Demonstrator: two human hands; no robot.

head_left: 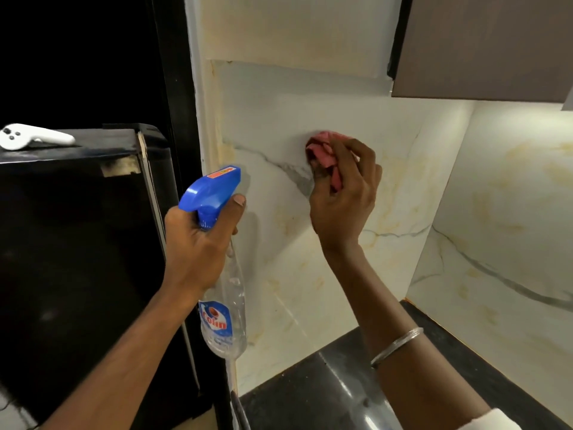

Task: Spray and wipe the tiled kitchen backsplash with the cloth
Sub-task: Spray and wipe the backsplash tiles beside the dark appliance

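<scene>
Left hand [198, 243] grips the neck of the clear spray bottle [223, 308], blue trigger head aimed at the wall, thumb up beside it. Black worktop [335, 392] below. Right hand [344, 197], bangle on its wrist, clutches the bunched pink cloth [322, 152], pressing it to the marble-veined backsplash [356, 268]. White controller [34, 136] lies on the black appliance, left.

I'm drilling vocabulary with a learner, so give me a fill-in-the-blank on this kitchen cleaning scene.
The left hand grips a spray bottle with a ____ trigger head.
The right hand presses a ____ cloth against the backsplash.
The bottle's label reads ____.
Missing words: blue, pink, Colin.
</scene>
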